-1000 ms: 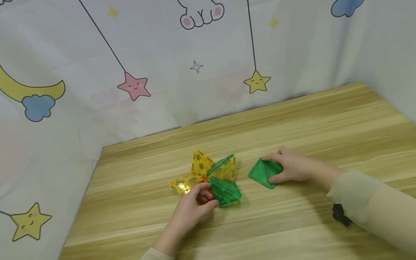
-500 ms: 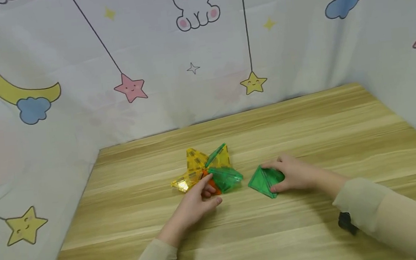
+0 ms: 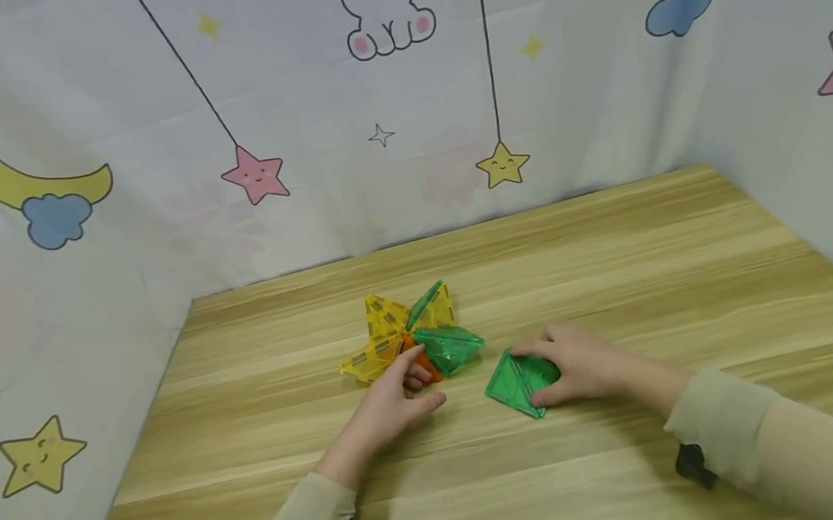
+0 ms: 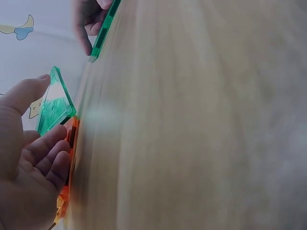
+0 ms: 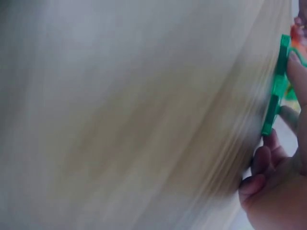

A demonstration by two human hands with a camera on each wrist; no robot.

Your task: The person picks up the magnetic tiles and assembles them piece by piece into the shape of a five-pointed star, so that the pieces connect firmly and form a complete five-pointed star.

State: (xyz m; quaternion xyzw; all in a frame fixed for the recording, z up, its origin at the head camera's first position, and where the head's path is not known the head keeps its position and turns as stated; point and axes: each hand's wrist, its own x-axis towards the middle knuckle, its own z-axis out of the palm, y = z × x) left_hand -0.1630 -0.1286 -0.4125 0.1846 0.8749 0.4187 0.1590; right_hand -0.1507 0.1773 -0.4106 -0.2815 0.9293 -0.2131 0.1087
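A star-like build of see-through magnetic tiles (image 3: 388, 317) lies on the table, with yellow points, green tiles at its right and an orange middle. My left hand (image 3: 393, 404) is at its near side, fingers loosely bent against or just over the orange tile (image 4: 72, 139); whether they press it I cannot tell. Its thumb stands apart, near a raised green tile (image 4: 56, 108) in the left wrist view. To the right, my right hand (image 3: 584, 361) pinches a green magnetic tile piece (image 3: 507, 383) with ridged triangular faces, low at the table. Part of that piece is hidden by the fingers.
The wood-grain table (image 3: 611, 249) meets a pale printed cloth (image 3: 310, 94) at its back and sides. Each sleeve has a small black device, such as the right wrist one (image 3: 695, 465).
The star-like build has turned and slid slightly away, its green tiles swinging outward. My right hand has brought the green tile piece a little left and nearer to me.
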